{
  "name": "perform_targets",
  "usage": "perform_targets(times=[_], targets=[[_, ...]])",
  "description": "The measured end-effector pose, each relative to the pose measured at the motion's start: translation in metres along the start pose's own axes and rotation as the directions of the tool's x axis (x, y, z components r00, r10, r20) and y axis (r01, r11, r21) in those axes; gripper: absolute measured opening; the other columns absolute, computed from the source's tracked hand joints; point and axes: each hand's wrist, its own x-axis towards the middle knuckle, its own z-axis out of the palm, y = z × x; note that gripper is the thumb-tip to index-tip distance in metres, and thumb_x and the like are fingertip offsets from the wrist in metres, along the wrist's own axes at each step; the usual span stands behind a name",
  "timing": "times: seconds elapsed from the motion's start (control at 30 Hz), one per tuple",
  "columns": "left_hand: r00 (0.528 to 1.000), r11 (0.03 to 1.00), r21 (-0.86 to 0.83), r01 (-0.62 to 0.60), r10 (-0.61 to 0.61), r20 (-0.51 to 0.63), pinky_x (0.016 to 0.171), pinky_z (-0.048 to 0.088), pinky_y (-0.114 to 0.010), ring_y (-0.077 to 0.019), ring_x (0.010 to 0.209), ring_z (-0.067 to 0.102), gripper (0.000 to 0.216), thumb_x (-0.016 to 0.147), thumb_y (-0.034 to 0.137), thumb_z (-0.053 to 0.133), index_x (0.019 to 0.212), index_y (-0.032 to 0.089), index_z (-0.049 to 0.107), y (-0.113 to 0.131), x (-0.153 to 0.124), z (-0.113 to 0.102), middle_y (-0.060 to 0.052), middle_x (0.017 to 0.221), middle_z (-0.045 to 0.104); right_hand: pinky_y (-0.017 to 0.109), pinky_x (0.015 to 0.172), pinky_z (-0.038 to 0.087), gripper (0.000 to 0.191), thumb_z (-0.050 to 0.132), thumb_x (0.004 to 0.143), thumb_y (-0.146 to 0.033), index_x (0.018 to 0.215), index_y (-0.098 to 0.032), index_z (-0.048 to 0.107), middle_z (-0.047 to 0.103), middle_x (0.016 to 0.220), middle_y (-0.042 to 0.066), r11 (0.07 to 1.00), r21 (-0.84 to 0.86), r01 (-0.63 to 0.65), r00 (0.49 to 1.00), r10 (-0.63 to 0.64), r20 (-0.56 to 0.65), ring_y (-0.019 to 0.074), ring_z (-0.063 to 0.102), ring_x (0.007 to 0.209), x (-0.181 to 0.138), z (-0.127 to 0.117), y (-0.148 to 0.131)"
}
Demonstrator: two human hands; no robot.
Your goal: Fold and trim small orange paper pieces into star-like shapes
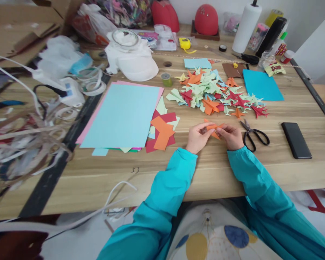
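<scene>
My left hand (197, 137) and my right hand (231, 137) meet over the wooden table (206, 169), both pinching a small folded orange paper piece (214, 127). The fingers of each hand are closed on its edges. Just beyond the hands lies a heap of folded paper shapes (216, 94) in green, red and orange. Black scissors (254, 134) rest right of my right hand. Teal sleeves cover both arms.
A stack of light blue and pink paper sheets (121, 115) lies left, with red and orange scraps (162, 133) beside it. A black phone (296, 140) sits far right, a blue sheet (262, 85) behind it. Tape rolls, a paper towel roll (246, 27) and clutter line the back and left.
</scene>
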Motion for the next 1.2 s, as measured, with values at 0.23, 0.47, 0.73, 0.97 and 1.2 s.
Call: perform_targets(times=[0.23,0.47,0.73,0.97,1.2], targets=[[1.0,1.0,-0.005,0.016,-0.016,0.017,0.054,0.041,-0.023,-0.0099,0.057,0.05,0.025,0.064,0.022,0.067,0.088,0.015,0.069,-0.0008,-0.0004,0.0005,-0.004,0.072,0.066,0.023,0.052,0.044,0.02,0.07,0.067,-0.034,0.06,-0.017,0.063,0.061,0.057,-0.001,0.999,0.041,-0.011,1.0,0.01,0.016,0.0094,0.052,0.052,0.0003,0.0001,0.0022],[1.0,1.0,-0.019,0.009,-0.008,0.027,0.052,0.039,-0.022,-0.0095,0.056,0.048,0.024,0.065,0.02,0.067,0.088,0.015,0.069,-0.0034,0.0,0.0006,-0.002,0.067,0.063,0.022,0.05,0.042,0.021,0.071,0.066,-0.035,0.061,-0.016,0.062,0.061,0.057,-0.002,0.997,0.049,-0.058,0.998,0.057,0.021,0.0083,0.052,0.051,0.0005,-0.0006,0.0038],[0.999,1.0,-0.014,0.002,-0.001,0.041,0.054,0.041,-0.022,-0.0098,0.058,0.051,0.024,0.066,0.017,0.065,0.09,0.014,0.069,-0.0068,0.0016,0.0003,-0.004,0.071,0.065,0.021,0.047,0.039,0.028,0.069,0.066,-0.041,0.061,-0.015,0.059,0.059,0.057,-0.002,0.994,0.025,-0.106,0.993,0.104,0.059,0.0069,0.048,0.048,0.0017,-0.0006,0.0018],[0.995,0.987,-0.141,0.078,-0.068,0.072,0.062,0.048,-0.025,-0.0127,0.066,0.059,0.029,0.064,0.021,0.068,0.092,0.014,0.067,-0.003,0.0008,0.0007,-0.005,0.077,0.068,0.021,0.048,0.04,0.029,0.069,0.066,-0.042,0.061,-0.016,0.058,0.059,0.057,-0.002,0.993,0.058,-0.105,0.992,0.1,0.083,0.0075,0.049,0.049,0.0021,-0.0007,0.0065],[0.991,0.967,-0.227,0.114,-0.094,0.098,0.069,0.05,-0.029,-0.0156,0.072,0.063,0.031,0.061,0.022,0.07,0.092,0.014,0.067,0.0012,0.0008,-0.0007,-0.007,0.081,0.069,0.021,0.053,0.042,0.024,0.072,0.064,-0.038,0.064,-0.017,0.061,0.061,0.061,-0.001,0.952,0.239,-0.193,0.978,0.166,0.13,0.0085,0.054,0.055,0.0015,0.0012,0.0086]])
